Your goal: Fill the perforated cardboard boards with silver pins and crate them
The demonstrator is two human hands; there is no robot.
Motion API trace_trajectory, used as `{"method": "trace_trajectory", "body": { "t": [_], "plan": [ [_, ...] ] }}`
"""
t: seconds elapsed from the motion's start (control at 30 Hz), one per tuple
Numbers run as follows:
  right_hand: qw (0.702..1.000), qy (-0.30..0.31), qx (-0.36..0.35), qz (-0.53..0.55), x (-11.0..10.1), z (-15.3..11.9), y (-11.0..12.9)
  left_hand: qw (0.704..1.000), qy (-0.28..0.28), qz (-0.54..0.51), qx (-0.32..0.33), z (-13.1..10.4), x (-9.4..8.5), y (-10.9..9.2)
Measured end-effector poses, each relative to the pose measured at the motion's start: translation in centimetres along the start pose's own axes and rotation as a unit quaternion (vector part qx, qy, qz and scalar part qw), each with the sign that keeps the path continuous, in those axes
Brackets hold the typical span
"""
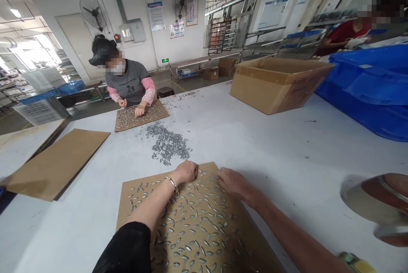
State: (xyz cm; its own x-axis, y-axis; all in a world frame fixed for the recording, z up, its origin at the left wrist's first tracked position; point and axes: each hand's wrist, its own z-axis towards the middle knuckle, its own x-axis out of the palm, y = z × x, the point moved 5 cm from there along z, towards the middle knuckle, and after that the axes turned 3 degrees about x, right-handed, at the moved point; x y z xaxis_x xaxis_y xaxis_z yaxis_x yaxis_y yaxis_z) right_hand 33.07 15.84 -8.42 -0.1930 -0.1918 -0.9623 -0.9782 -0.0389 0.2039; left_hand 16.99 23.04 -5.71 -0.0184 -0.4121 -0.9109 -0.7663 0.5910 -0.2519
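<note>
In front of me a brown cardboard sheet [140, 200] lies on the table, with many small silvery metal pieces [191, 226], pointed at both ends, spread over it. My left hand [188, 172], a bangle at its wrist, rests at the sheet's far edge with its fingers curled down. Close by on the right, my right hand [230, 181] is at the far right edge, its fingers also bent inward. What either hand may hold is hidden by the fingers. A loose heap of the same metal pieces [170, 143] sits just beyond the sheet.
Across the table a co-worker [130, 81] handles pieces on another cardboard sheet [159, 111]. A bare cardboard sheet [60, 162] lies at left. At right stand a cardboard box [264, 90], blue bins [360, 98] and a shiny metal container [376, 200]. Another person [344, 30] is far right.
</note>
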Motion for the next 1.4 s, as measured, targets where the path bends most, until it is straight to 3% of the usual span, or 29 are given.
{"method": "trace_trajectory", "body": {
  "t": [0.17, 0.37, 0.67, 0.77, 0.93, 1.1, 1.4],
  "plan": [
    [0.999, -0.035, -0.035, 0.016, -0.9, 1.1, 0.5, 1.000, 0.004, -0.012, 0.023, 0.7, 0.3, 0.3],
    [0.999, -0.005, -0.041, -0.009, -0.3, 1.6, 0.5, 0.999, -0.025, -0.028, 0.024, 0.6, 0.1, 0.8],
    [0.997, -0.040, -0.070, 0.001, 0.4, 2.6, -0.1, 0.995, -0.077, -0.024, 0.051, 0.9, -0.6, 0.0],
    [0.996, -0.068, -0.064, 0.004, -0.3, 3.4, 0.0, 0.996, -0.073, -0.010, 0.058, 1.3, -0.3, -0.3],
    [0.998, -0.046, -0.029, -0.012, -0.8, 4.2, 0.4, 0.997, -0.062, 0.014, 0.052, 1.7, 0.3, -0.5],
    [0.998, -0.040, -0.048, -0.021, -1.2, 4.0, 1.8, 0.997, -0.055, 0.037, 0.032, 1.7, 0.6, -0.5],
    [0.997, 0.000, -0.046, -0.058, -0.3, 4.8, 2.1, 0.998, -0.015, 0.047, 0.036, 0.9, -0.3, -0.1]
  ]
}}
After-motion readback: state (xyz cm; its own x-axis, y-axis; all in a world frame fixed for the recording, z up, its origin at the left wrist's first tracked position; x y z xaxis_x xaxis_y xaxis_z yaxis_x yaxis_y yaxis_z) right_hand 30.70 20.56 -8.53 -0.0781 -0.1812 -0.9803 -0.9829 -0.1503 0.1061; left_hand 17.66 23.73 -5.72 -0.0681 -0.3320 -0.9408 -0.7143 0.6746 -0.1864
